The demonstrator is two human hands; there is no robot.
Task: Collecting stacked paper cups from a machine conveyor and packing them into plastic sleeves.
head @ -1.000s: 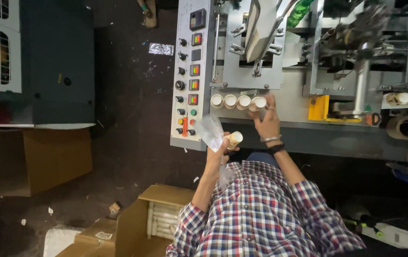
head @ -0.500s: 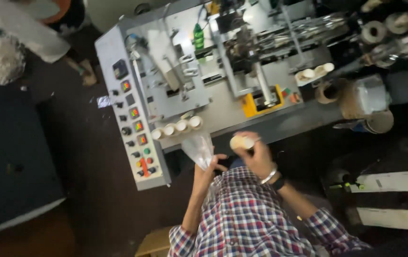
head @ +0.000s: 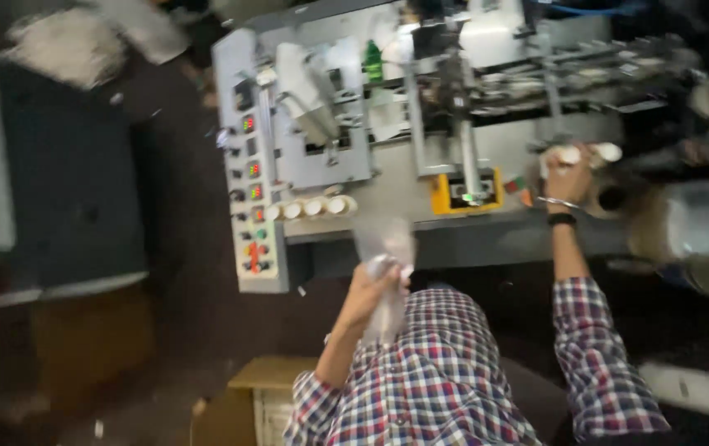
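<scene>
Left hand (head: 368, 289) fingers closed on a clear plastic bag (head: 387, 248), held up mouth-open near the table's front edge; right hand (head: 568, 175) gripping white cups (head: 590, 154) at the table's right end; more cups in a row (head: 311, 207) by the button panel (head: 254, 206)

We see a grey metal control panel (head: 253, 190) with red and green lights beside a row of four small white paper cups (head: 311, 207). A green plastic bottle (head: 373, 60) stands above, a yellow box-shaped fitting (head: 466, 192) lies right, and a brown cardboard box (head: 265, 396) sits below.
</scene>
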